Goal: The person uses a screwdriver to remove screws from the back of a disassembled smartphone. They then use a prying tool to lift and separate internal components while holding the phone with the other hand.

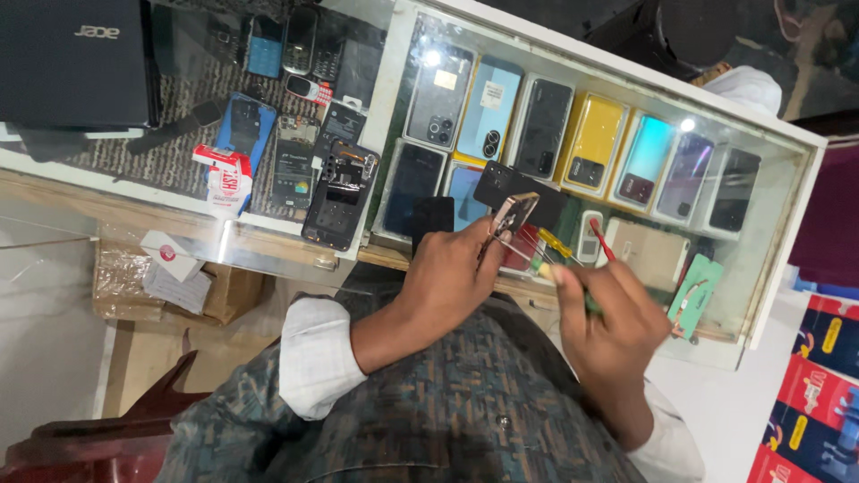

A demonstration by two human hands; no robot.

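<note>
Left hand (447, 268) grip closed on a small opened phone part (512, 215), held tilted above the front edge of the glass worktop (394, 107). Right hand (608, 313) grip closed around thin tools: a yellow-handled screwdriver (548, 255) whose tip meets the part, and a red-tipped tool (601, 239) jutting up. Under the glass, a row of phones (546, 125). Far left, an opened dark handset (338, 195).
</note>
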